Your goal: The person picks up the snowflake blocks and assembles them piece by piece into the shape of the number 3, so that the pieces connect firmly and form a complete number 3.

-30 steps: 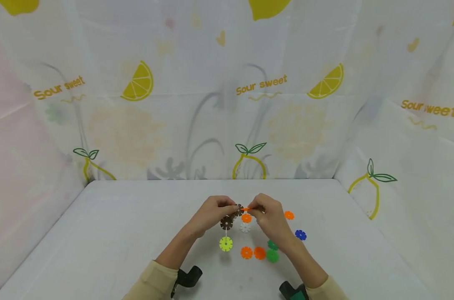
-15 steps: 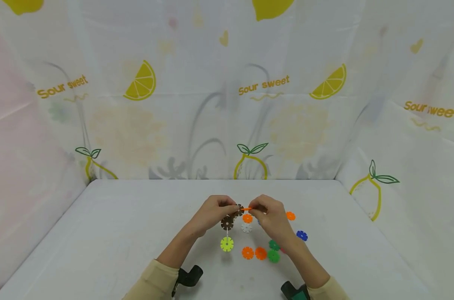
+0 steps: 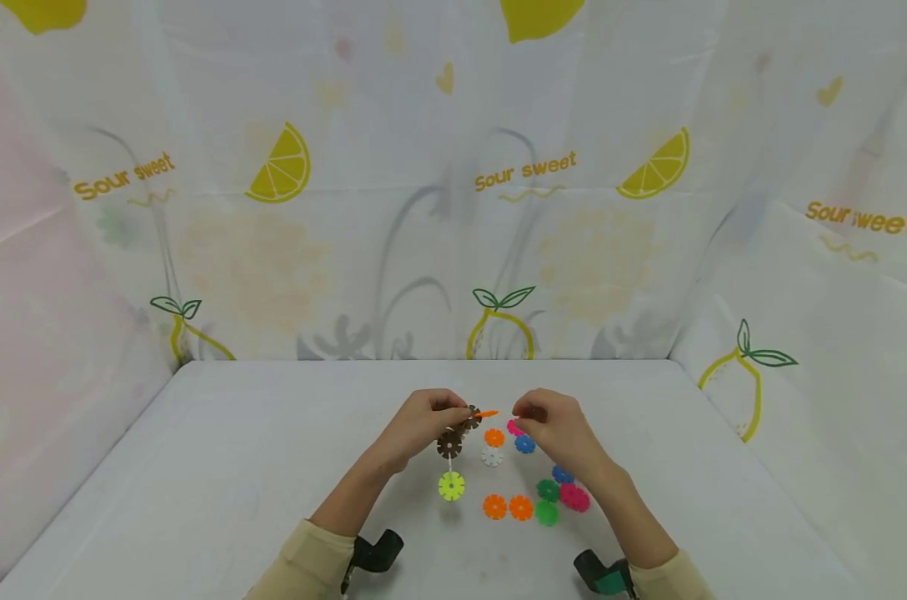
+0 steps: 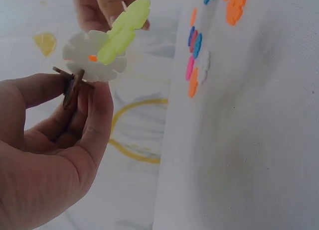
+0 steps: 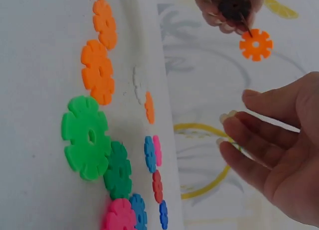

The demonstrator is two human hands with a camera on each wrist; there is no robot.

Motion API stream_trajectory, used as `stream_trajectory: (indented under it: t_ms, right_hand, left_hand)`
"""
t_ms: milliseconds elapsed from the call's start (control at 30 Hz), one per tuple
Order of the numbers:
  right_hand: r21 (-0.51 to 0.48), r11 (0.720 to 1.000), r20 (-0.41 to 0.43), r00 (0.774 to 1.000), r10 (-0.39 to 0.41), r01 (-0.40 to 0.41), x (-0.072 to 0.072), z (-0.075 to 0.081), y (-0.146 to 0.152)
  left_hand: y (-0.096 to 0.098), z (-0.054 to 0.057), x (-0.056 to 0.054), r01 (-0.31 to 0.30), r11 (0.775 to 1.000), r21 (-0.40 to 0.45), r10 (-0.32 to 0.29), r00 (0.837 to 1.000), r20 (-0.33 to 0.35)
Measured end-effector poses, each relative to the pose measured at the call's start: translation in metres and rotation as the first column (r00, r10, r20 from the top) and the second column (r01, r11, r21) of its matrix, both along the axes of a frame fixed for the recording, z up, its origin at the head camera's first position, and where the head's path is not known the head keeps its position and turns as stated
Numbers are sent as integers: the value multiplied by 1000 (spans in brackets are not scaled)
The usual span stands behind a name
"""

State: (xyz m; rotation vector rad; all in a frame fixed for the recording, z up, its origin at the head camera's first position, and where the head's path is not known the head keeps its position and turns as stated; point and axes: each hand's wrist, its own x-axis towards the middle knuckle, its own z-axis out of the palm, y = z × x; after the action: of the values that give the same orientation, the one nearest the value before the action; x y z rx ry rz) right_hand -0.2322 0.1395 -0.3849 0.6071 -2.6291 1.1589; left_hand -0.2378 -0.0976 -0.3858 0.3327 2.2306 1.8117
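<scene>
In the head view my left hand (image 3: 419, 425) pinches a small chain of notched snowflake discs above the table. Brown discs (image 3: 449, 445) sit at its fingertips. A yellow-green disc (image 3: 451, 486) hangs below them, joined through a white disc (image 4: 75, 53) that shows best in the left wrist view. On the chain's right side an orange disc (image 5: 264, 43) is slotted into a brown one. My right hand (image 3: 562, 429) is apart from the chain, a short way to its right. Its thumb and fingers are parted with nothing between them, as the right wrist view shows.
Loose discs lie on the white table (image 3: 273, 467): orange ones (image 3: 494, 507), a white one (image 3: 492, 456), a blue one (image 3: 524, 444), green ones (image 3: 547, 512) and pink ones (image 3: 574, 497). A printed curtain (image 3: 393, 250) stands behind and at the sides.
My right hand has let go of the orange disc and moved to the right. The orange disc stays on the chain, which my left hand still holds and has shifted slightly.
</scene>
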Motion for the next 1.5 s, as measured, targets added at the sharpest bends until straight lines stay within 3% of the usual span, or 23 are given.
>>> stream_trajectory:
  t_ms: [200, 367, 467, 700, 833, 1067, 1367, 1500]
  right_hand:
    - [167, 986, 209, 977, -48, 13, -4, 4, 13]
    - [301, 954, 316, 943, -103, 3, -1, 4, 19]
    - [384, 923, 343, 929, -141, -1, 1, 3, 21]
    - [543, 837, 322, 904, -281, 66, 8, 3, 29]
    - [569, 821, 342, 891, -298, 56, 11, 2, 29]
    - [575, 816, 304, 913, -273, 53, 16, 0, 21]
    - [546, 837, 295, 925, -238, 41, 15, -3, 18]
    - [504, 863, 289, 936, -201, 30, 11, -6, 19]
  left_hand:
    - [-1, 2, 1, 6, 1000, 4, -6, 1000, -6]
    - [-2, 2, 1, 10, 1000, 2, -10, 1000, -16]
    - [-3, 2, 2, -3, 1000, -13, 3, 1000, -31]
    - [-2, 2, 1, -37, 999, -22, 36, 998, -45]
    - [0, 1, 1, -32, 999, -31, 31, 998, -49]
    - [1, 1, -1, -21, 999, -27, 20, 998, -55]
    - [0, 0, 0, -29, 999, -31, 28, 998, -48]
    - [-1, 0, 0, -29, 999, -30, 28, 998, -48]
